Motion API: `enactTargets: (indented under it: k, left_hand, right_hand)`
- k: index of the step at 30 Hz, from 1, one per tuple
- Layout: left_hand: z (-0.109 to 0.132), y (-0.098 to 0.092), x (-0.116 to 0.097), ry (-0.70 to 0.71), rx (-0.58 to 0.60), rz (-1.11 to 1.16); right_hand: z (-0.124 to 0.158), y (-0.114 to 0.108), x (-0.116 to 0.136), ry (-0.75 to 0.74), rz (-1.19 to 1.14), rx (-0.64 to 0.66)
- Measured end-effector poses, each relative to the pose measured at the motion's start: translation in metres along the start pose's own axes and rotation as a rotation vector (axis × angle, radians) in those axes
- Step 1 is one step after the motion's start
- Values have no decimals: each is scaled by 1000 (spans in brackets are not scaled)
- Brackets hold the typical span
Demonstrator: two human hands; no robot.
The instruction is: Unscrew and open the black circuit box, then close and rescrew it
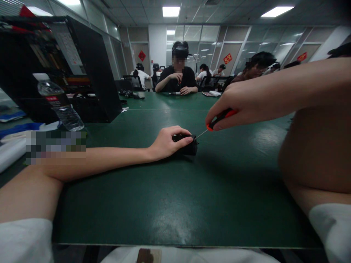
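A small black device (190, 147) lies on the green table (170, 204) in front of me. My left hand (168, 141) is closed around its left side and pins it to the tabletop. My right hand (233, 109) is raised above and to the right, its fingers pinched on a screwdriver (219, 119) with a red and black handle. The thin metal shaft slants down to the left, and its tip meets the top right of the black device.
A clear water bottle (61, 107) stands at the left beside a large black case (90, 69). White and blue items lie at the left edge. Across the table a person (178, 78) in black sits working; other people sit further back.
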State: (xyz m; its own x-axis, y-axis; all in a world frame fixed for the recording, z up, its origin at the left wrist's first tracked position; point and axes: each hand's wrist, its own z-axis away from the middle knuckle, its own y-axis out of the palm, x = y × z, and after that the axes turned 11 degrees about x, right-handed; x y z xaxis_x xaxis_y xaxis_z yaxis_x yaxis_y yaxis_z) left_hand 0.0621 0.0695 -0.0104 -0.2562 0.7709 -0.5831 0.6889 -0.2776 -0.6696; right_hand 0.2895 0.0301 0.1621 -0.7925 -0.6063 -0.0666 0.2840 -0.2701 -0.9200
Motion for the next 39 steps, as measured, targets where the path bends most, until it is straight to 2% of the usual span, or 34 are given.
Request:
enactTargets:
  k: [3,6,10,15,18,24,33,39]
  left_hand:
    - [-2,-2,3,-5,2,-12]
    - [-6,-7,10,-9,17,-52]
    - [-11,-11,22,11,61,-136]
    - [-12,-11,26,41,123,-196]
    - [-13,-10,25,30,125,-222]
    - [-12,-11,25,24,129,-215]
    - [-12,-11,24,-18,148,-195]
    - [-12,-11,24,-3,153,-202]
  right_hand:
    - [-6,-1,-6,-60,37,81]
    - [-15,-4,-12,-104,-11,89]
    - [-36,-8,-19,-89,-32,171]
    - [-71,-7,-45,-101,-214,326]
    - [-81,-5,-62,-117,-246,390]
    - [-82,-3,-84,-83,-238,394]
    - [-106,11,-116,-95,-346,454]
    - [-109,15,-128,-120,-397,466]
